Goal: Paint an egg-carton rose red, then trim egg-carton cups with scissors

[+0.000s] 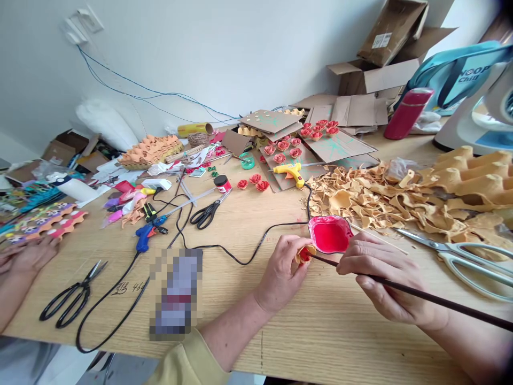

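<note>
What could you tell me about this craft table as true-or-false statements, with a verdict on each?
1. The camera wearer's right hand holds a dark-handled brush. True.
2. The wearer's left hand is empty. False: it holds a small flower.
3. The dish near the hands contains green paint. False: the paint is red.
4. Another person's hand is at the table's left. True.
5. Someone is holding the blue glue gun. False: it lies on the table.
</note>
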`<state>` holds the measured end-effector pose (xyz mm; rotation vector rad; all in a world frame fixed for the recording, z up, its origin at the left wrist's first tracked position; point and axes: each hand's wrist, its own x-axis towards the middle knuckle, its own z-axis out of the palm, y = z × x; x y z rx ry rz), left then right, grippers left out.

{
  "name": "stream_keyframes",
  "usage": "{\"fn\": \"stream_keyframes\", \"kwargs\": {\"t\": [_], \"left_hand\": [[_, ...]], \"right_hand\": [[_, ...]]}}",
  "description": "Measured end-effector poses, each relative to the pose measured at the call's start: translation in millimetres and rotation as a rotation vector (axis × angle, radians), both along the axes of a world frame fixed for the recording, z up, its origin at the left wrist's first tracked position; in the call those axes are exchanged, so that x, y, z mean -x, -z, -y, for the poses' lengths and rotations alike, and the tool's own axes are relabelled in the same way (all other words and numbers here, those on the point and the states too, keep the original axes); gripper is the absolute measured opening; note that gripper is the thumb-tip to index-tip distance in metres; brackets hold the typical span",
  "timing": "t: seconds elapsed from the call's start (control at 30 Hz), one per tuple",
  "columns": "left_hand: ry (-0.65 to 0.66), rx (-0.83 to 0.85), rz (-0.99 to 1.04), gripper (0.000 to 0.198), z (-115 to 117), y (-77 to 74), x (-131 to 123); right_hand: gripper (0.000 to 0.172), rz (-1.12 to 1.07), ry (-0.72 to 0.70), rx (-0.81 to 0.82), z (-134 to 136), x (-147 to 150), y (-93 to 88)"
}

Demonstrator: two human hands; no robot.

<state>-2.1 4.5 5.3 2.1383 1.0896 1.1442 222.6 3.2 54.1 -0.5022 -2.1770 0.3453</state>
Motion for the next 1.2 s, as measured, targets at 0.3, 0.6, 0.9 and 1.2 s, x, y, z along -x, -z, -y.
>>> {"fn": "stream_keyframes", "kwargs": {"t": [0.3, 0.6, 0.9, 1.2], "left_hand": [[0.013, 0.022, 0.011, 0.05, 0.3, -1.7, -0.8], [0.009, 0.006, 0.027, 0.051, 1.1, -1.0, -0.9], [-0.017, 0.003, 0.052, 0.049, 1.2, -2.7, -2.1], [-0.055, 0.045, 0.094, 0.046, 0.8, -2.0, -1.3]], "right_hand": [[0.021, 0.035, 0.045, -0.063, -1.7, 1.9, -4.6], [0.025, -0.009, 0.07, 0.011, -0.2, 2.0, -3.6], [0.027, -0.089, 0.109, 0.042, 1.2, 2.0, -8.6], [0.024, -0.01, 0.074, -0.014, 0.5, 1.8, -6.5]]}}
